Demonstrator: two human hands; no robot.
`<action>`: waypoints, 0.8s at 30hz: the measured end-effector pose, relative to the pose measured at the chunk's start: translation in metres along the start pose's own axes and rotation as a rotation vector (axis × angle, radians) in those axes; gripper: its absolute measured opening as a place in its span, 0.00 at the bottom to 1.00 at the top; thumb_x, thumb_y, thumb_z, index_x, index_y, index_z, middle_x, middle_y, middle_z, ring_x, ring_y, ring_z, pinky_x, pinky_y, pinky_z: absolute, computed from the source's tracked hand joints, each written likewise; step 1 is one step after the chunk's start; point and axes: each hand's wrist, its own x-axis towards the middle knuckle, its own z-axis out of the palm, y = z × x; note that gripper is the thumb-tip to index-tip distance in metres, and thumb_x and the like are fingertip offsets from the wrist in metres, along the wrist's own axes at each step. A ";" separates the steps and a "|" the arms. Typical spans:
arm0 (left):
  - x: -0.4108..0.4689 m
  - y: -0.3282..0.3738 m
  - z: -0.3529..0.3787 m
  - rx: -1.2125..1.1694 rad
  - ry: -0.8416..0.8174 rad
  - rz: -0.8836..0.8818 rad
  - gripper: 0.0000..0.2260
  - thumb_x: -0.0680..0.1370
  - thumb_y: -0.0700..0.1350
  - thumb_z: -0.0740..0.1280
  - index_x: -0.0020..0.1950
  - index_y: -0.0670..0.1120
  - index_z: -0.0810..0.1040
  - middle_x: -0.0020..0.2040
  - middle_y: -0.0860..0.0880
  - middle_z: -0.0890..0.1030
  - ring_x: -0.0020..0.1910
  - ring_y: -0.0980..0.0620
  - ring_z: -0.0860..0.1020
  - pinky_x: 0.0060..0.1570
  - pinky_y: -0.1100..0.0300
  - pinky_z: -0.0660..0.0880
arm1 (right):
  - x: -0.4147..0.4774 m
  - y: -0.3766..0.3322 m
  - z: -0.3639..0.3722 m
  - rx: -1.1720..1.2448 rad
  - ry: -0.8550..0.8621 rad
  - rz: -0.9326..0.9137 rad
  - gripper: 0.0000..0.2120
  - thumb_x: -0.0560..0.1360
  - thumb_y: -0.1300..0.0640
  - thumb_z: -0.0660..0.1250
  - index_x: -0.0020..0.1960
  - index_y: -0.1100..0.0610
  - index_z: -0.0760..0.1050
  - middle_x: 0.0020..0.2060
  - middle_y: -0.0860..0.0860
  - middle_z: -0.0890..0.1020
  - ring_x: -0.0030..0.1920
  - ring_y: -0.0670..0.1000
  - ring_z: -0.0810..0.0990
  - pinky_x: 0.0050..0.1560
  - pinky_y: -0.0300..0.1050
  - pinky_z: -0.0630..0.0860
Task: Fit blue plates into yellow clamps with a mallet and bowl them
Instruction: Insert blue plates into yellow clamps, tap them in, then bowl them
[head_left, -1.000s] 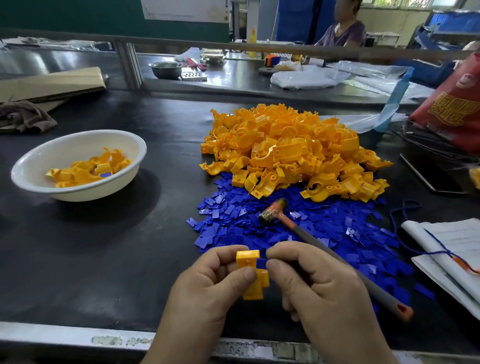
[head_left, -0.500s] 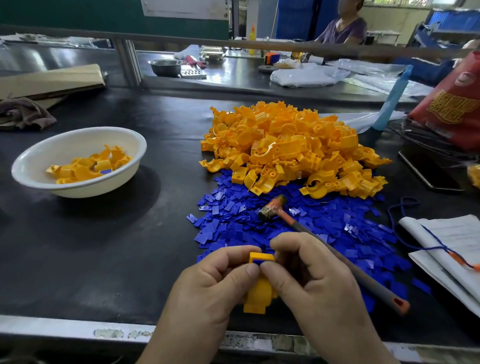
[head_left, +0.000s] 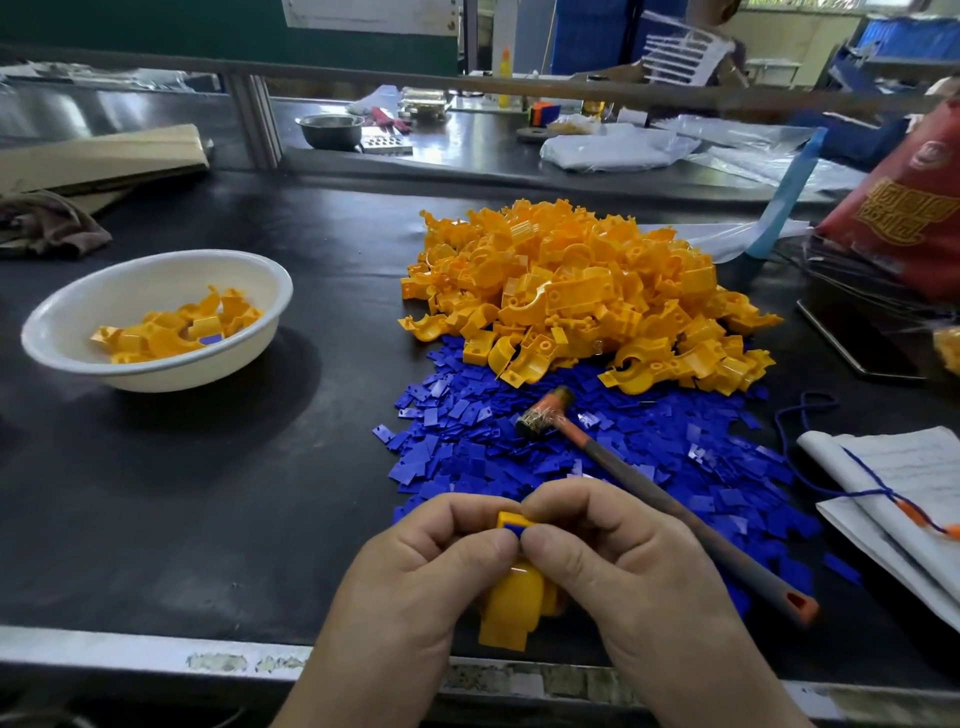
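Observation:
Both hands meet near the table's front edge around one yellow clamp (head_left: 511, 605). My left hand (head_left: 415, 577) grips its left side with curled fingers. My right hand (head_left: 618, 566) pinches a blue plate (head_left: 514, 530) at the clamp's top end; the same hand holds the mallet (head_left: 649, 488), whose handle passes under its fingers and whose head lies on the blue pile. A heap of yellow clamps (head_left: 582, 296) sits beyond a spread of blue plates (head_left: 519, 441). A white bowl (head_left: 78, 358) at the left holds several clamps.
An open notebook (head_left: 904, 499) with a blue cord lies at the right. A red bag (head_left: 904, 208) and a dark tray stand at the far right. Cardboard (head_left: 98, 156) and a rag lie at the far left. A rail and another bench cross the back.
My hands have closed in around the clamp, covering more of it. The blue plate now sits at the clamp's top end under my right thumb and finger.

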 end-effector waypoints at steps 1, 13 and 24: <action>0.000 0.000 0.000 0.000 0.005 0.001 0.11 0.66 0.46 0.71 0.46 0.48 0.85 0.40 0.42 0.85 0.36 0.47 0.84 0.34 0.59 0.78 | 0.000 0.000 0.001 0.000 0.005 -0.006 0.14 0.65 0.41 0.71 0.49 0.44 0.81 0.41 0.49 0.83 0.41 0.49 0.83 0.41 0.46 0.81; -0.006 0.002 -0.001 0.123 0.079 0.078 0.08 0.67 0.47 0.69 0.44 0.52 0.85 0.38 0.45 0.85 0.35 0.52 0.83 0.33 0.63 0.77 | -0.005 -0.008 0.008 -0.078 0.039 -0.044 0.10 0.70 0.45 0.71 0.50 0.42 0.79 0.42 0.48 0.81 0.41 0.49 0.81 0.42 0.50 0.81; 0.012 0.008 -0.079 0.905 0.488 0.083 0.08 0.76 0.49 0.68 0.43 0.62 0.82 0.38 0.61 0.83 0.41 0.63 0.78 0.40 0.67 0.70 | 0.028 0.026 -0.075 -1.453 0.235 0.083 0.21 0.75 0.40 0.59 0.67 0.44 0.65 0.56 0.45 0.73 0.55 0.49 0.71 0.53 0.45 0.71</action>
